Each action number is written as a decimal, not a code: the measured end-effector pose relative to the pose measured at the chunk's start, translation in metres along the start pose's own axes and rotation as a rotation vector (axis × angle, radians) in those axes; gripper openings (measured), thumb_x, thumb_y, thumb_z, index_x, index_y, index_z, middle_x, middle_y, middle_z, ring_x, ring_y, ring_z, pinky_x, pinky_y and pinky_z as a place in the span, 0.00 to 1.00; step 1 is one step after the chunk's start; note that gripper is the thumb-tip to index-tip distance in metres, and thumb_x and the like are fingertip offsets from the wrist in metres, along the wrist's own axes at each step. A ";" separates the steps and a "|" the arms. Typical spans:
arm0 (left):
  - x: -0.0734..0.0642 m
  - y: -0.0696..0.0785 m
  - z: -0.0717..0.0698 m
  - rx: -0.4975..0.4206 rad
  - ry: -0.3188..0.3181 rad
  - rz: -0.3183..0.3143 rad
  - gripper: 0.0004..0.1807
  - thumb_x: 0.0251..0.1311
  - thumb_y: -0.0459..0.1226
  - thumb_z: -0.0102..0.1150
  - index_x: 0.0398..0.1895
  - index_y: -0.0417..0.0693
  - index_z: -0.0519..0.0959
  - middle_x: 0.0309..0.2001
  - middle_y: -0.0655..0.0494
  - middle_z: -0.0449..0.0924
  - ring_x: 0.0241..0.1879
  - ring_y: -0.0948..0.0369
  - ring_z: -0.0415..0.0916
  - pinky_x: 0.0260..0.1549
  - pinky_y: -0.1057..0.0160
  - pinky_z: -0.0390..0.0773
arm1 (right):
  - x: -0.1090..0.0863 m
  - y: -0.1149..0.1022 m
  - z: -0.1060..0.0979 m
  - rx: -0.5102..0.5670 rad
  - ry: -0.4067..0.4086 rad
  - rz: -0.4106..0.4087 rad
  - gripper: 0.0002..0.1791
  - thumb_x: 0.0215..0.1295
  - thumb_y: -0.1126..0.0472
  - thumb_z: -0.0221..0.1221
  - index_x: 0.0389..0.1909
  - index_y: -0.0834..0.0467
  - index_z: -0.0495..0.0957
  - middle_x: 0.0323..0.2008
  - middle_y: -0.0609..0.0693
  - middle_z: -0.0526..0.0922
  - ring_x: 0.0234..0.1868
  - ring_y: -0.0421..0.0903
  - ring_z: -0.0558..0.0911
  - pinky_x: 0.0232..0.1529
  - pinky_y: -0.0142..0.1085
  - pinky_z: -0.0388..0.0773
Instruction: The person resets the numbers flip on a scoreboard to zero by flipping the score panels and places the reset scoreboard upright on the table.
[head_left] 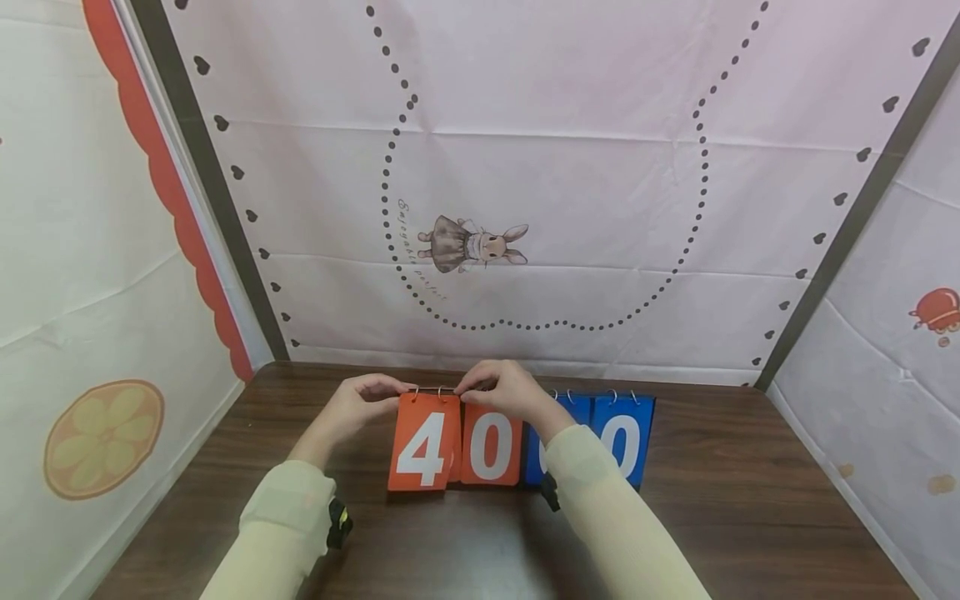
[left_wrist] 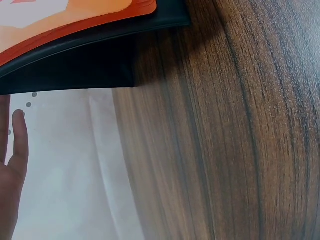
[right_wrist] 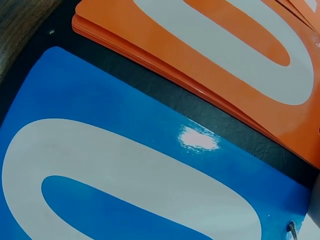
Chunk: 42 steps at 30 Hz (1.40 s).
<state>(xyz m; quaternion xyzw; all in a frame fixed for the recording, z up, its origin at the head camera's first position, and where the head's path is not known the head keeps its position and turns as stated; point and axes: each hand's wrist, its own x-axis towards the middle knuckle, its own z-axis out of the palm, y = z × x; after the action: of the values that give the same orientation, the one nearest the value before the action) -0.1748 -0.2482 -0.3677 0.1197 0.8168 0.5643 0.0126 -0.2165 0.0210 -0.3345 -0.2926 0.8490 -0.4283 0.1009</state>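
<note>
A tabletop flip scoreboard stands on the table, with orange cards showing 4 (head_left: 422, 446) and 0 (head_left: 491, 446) beside blue cards (head_left: 626, 440) showing zeros. My left hand (head_left: 352, 410) holds the board's upper left corner; a finger reaches the top edge by a ring. In the left wrist view, other fingers (left_wrist: 19, 142) extend behind the black backing (left_wrist: 100, 65). My right hand (head_left: 506, 390) pinches at the top edge, between the two orange stacks. Its forearm partly covers the inner blue zero. The 4 card hangs slightly askew over its stack. Right fingertips are outside the right wrist view.
The brown wood-grain table (head_left: 750, 492) meets a pale cloth backdrop (head_left: 570, 208) with a printed rabbit close behind the scoreboard. Cloth side walls (head_left: 97, 275) rise at left and right. Metal rings (head_left: 612, 396) stick up along the board's top.
</note>
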 end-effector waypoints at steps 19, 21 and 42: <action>-0.001 -0.002 -0.001 0.008 0.013 -0.017 0.22 0.54 0.48 0.64 0.49 0.50 0.77 0.47 0.56 0.80 0.50 0.59 0.74 0.52 0.49 0.69 | 0.002 -0.005 0.008 -0.242 0.015 0.065 0.25 0.51 0.41 0.65 0.48 0.45 0.74 0.43 0.39 0.77 0.45 0.39 0.75 0.48 0.41 0.73; -0.001 -0.002 -0.001 0.008 0.013 -0.022 0.23 0.53 0.49 0.64 0.50 0.51 0.76 0.48 0.56 0.80 0.51 0.58 0.74 0.52 0.48 0.69 | 0.003 -0.006 0.008 -0.276 0.013 0.067 0.24 0.51 0.42 0.65 0.48 0.45 0.74 0.42 0.38 0.78 0.45 0.38 0.75 0.49 0.41 0.73; 0.009 0.003 0.009 0.185 -0.090 -0.391 0.50 0.57 0.70 0.34 0.67 0.37 0.58 0.67 0.37 0.55 0.66 0.40 0.50 0.59 0.38 0.51 | 0.006 -0.012 0.008 -0.363 -0.100 0.312 0.33 0.62 0.31 0.45 0.57 0.49 0.75 0.55 0.48 0.76 0.56 0.50 0.72 0.55 0.50 0.68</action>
<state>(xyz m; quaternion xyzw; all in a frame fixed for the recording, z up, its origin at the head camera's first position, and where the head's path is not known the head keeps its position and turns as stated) -0.1815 -0.2372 -0.3676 -0.0154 0.8712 0.4680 0.1473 -0.2134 0.0066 -0.3291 -0.1923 0.9408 -0.2332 0.1535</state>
